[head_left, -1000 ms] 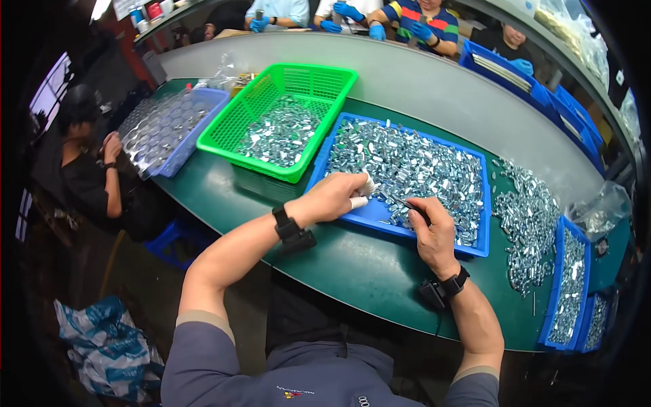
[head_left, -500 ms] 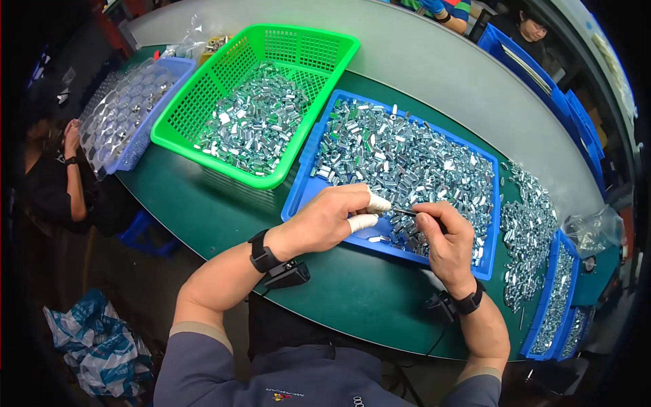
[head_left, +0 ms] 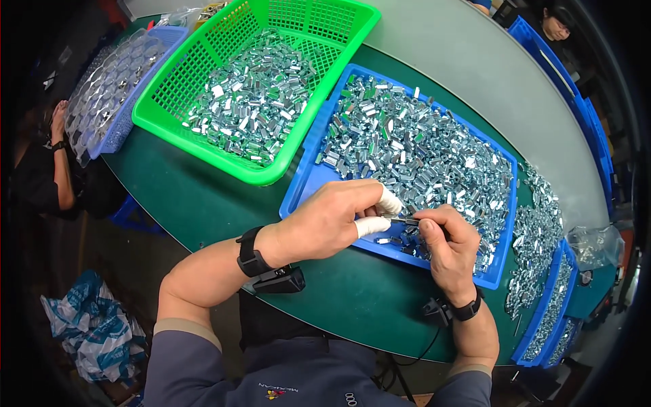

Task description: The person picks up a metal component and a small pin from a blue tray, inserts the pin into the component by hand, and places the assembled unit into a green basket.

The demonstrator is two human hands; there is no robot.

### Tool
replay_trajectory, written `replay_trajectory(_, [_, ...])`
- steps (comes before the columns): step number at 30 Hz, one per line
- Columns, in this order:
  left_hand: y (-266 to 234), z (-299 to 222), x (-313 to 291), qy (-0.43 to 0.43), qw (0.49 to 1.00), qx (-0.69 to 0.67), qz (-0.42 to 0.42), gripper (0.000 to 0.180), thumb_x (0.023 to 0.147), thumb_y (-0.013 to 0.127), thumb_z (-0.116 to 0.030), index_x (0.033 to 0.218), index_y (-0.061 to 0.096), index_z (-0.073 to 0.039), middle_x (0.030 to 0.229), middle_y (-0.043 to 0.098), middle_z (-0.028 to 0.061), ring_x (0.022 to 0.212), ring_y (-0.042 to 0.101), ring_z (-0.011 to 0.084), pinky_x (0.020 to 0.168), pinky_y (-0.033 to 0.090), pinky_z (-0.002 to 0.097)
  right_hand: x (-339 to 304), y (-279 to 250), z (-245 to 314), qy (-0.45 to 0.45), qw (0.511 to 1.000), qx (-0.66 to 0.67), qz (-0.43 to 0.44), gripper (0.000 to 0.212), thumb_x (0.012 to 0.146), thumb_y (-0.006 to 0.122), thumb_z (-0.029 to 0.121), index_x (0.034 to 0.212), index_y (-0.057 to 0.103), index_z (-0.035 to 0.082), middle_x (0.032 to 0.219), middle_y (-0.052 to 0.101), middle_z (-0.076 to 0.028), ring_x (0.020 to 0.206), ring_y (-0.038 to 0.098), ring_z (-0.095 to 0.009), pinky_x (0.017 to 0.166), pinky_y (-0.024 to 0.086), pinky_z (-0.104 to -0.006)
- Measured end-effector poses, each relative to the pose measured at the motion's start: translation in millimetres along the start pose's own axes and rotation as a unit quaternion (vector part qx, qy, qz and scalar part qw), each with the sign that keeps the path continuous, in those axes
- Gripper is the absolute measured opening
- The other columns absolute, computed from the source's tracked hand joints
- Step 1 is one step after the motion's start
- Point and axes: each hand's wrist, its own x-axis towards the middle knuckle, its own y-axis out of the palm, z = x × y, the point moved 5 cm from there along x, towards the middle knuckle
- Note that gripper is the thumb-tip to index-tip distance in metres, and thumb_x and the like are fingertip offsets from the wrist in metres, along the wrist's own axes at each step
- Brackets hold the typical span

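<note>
My left hand (head_left: 329,218), with white covers on thumb and forefinger, pinches a small shiny metal piece, mostly hidden by the fingertips. Between thumb and fingers, my right hand (head_left: 451,247) grips a slim dark rod-like tool (head_left: 408,221). The tool's tip meets the metal piece; whether it is inside cannot be made out. Both hands are over the near edge of a blue tray (head_left: 317,182), heaped with short silvery metal pieces (head_left: 413,149) that look like hex spacers. Its near left corner shows bare blue bottom.
A green perforated basket (head_left: 261,176) with similar pieces stands left of the tray. Loose pieces (head_left: 536,230) are piled on the green table (head_left: 305,308) to the right, beside narrow blue bins (head_left: 546,322). A lilac basket (head_left: 122,132) stands far left, near another person's arm (head_left: 62,163).
The view has shifted, so the basket and tray sit higher in it. My hands stay together over the tray's near edge, the tool still at the metal piece.
</note>
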Motion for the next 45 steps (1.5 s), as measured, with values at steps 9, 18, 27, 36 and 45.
replay_trajectory(9, [-0.3, -2.4, -0.1, 0.009, 1.0, 0.022, -0.018, 0.017, 0.094, 0.079, -0.003, 0.11, 0.074, -0.001, 0.102, 0.075, 0.0114, 0.093, 0.073, 0.0261, 0.08, 0.058, 0.0369, -3.8, 5.1, -4.2, 0.083, 0.994, 0.067, 0.012, 0.018, 0.104, 0.073, 0.015, 0.112, 0.072, -0.001, 0.087, 0.065, 0.0, 0.072, 0.054, -0.006, 0.064, 0.042, -0.0219])
replay_trajectory(18, [3.1, -3.9, -1.1, 0.054, 0.996, 0.067, -0.012, 0.017, 0.094, 0.079, -0.004, 0.109, 0.074, -0.002, 0.102, 0.075, 0.0129, 0.094, 0.073, 0.0302, 0.082, 0.058, 0.039, -0.7, 9.8, 1.7, 0.01, 1.0, 0.004, -0.021, 0.019, 0.105, 0.072, 0.018, 0.107, 0.073, -0.001, 0.08, 0.066, 0.0, 0.069, 0.056, -0.008, 0.062, 0.044, -0.0249])
replay_trajectory(27, [3.3, -5.1, -1.6, 0.039, 0.998, 0.051, -0.019, 0.018, 0.095, 0.079, -0.006, 0.111, 0.074, -0.001, 0.101, 0.075, 0.0127, 0.088, 0.074, 0.0272, 0.078, 0.059, 0.0364, -3.1, 4.5, 0.1, 0.054, 0.997, -0.032, 0.04, 0.016, 0.104, 0.072, 0.015, 0.101, 0.074, -0.001, 0.079, 0.071, -0.007, 0.07, 0.063, -0.013, 0.064, 0.049, -0.0294])
replay_trajectory(36, [3.0, -3.4, -2.3, 0.016, 0.999, 0.047, -0.02, 0.021, 0.095, 0.081, -0.009, 0.113, 0.075, 0.0, 0.1, 0.077, 0.0121, 0.085, 0.074, 0.0216, 0.074, 0.058, 0.0332, -2.2, 3.5, 2.5, 0.015, 1.0, -0.016, 0.018, 0.013, 0.101, 0.074, 0.013, 0.101, 0.074, 0.0, 0.083, 0.071, -0.009, 0.073, 0.065, -0.017, 0.067, 0.051, -0.0304])
replay_trajectory(45, [4.5, -7.5, -3.0, 0.04, 0.997, 0.035, -0.047, 0.017, 0.096, 0.078, -0.01, 0.107, 0.072, 0.001, 0.094, 0.074, 0.0151, 0.084, 0.074, 0.0301, 0.072, 0.057, 0.0386, -1.5, 2.1, 11.5, -0.063, 0.997, -0.041, -0.011, 0.013, 0.096, 0.078, 0.01, 0.104, 0.074, 0.002, 0.088, 0.071, -0.01, 0.075, 0.067, -0.02, 0.069, 0.052, -0.0311])
